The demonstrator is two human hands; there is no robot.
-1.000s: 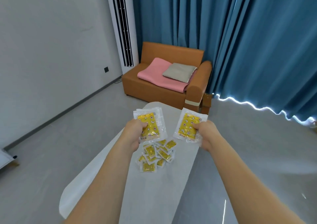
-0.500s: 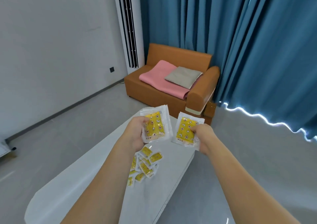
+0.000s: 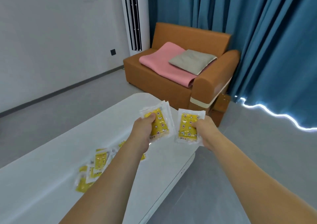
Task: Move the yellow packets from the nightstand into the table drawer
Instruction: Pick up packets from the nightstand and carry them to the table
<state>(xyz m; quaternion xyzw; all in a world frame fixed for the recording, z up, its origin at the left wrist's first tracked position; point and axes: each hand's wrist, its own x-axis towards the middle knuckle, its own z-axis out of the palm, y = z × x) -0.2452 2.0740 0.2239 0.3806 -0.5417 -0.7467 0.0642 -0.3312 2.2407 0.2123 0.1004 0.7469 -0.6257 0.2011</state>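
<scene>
Yellow packets (image 3: 96,168) lie in a loose heap on the white desk (image 3: 42,180), near its left side, partly hidden by the left forearm. Farther out, above the desk's far end, the left grip (image 3: 144,131) pinches a stack of packets (image 3: 158,120), thumb on top. Just beside it, over the desk's right edge, the right grip (image 3: 205,129) pinches another packet (image 3: 187,126). Beyond stands an orange sofa (image 3: 171,79) with a pink blanket (image 3: 164,62), before blue curtains (image 3: 257,26).
</scene>
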